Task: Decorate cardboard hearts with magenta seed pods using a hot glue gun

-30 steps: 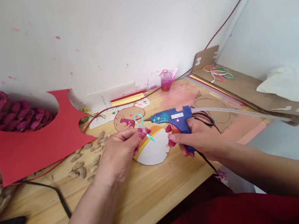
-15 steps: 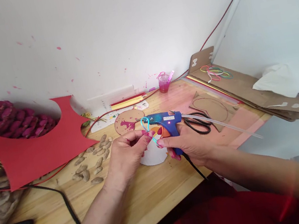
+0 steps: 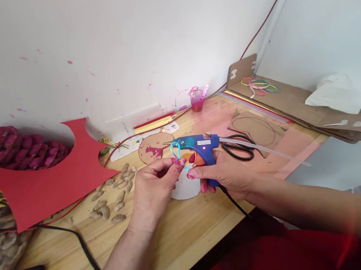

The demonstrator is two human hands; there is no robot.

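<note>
Between the thumb and fingers of my left hand (image 3: pixel 157 188) is pinched a light-blue looped cord (image 3: pixel 176 149). My right hand (image 3: pixel 227 171) grips a blue glue gun (image 3: pixel 204 151) with an orange trigger; its nozzle points left, just behind the loop. A long clear glue stick (image 3: pixel 262 146) sticks out of the gun's back. My right thumb reaches close to the lower end of the cord; whether it touches is hard to see. Below both hands lies a white round piece (image 3: pixel 185 189), partly hidden. Pink stains mark my fingertips.
Left are peanuts (image 3: pixel 119 197), red cut paper (image 3: pixel 50 186) and a pink-painted textured piece (image 3: pixel 8 149). Black scissors (image 3: pixel 238 148) and cut cardboard (image 3: pixel 256 128) lie right. A cup of pink paint (image 3: pixel 197 99) stands by the wall. A black cable (image 3: pixel 81 245) crosses the front left.
Both hands keep nearly the same pose with the cord and the glue gun. The view has shifted slightly. My right thumb sits a little nearer the cord's lower end.
</note>
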